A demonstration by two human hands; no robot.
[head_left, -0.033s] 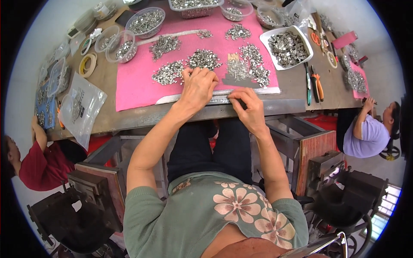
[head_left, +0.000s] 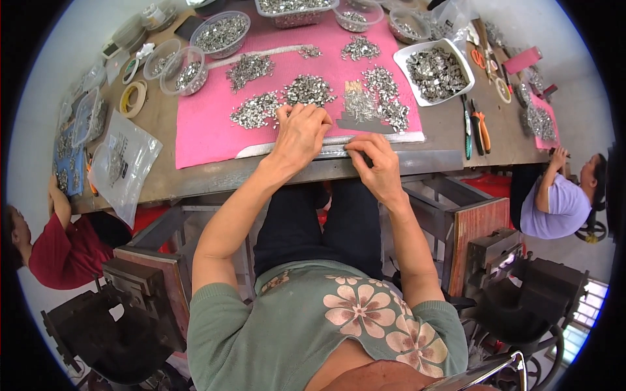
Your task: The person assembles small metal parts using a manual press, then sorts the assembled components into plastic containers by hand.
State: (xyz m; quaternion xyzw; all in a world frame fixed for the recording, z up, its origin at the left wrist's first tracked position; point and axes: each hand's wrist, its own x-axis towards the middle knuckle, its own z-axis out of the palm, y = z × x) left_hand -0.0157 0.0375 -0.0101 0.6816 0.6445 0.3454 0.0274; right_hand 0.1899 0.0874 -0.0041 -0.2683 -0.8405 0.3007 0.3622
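Observation:
My left hand (head_left: 301,135) is closed over the near edge of the pink mat (head_left: 208,133), its fingers curled and their tips by a pile of small silvery metal pieces (head_left: 308,90). What it pinches, if anything, is too small to make out. Close by on the right, my right hand (head_left: 378,168) has thumb and fingers pressed together at the end of a narrow shiny strip (head_left: 332,151) along the table's front edge. Whatever sits in that pinch is hidden. Beyond it, thin pin-like pieces (head_left: 362,107) lie on a grey plate (head_left: 357,124).
A white tray (head_left: 399,60) of metal pieces stands at the right, with orange-handled pliers (head_left: 481,130) nearby. Plastic tubs (head_left: 222,51) of pieces line the back. Tape (head_left: 133,99) and a clear bag (head_left: 127,159) lie left. Co-workers sit on both sides, one in red (head_left: 62,251), one in lilac (head_left: 557,205).

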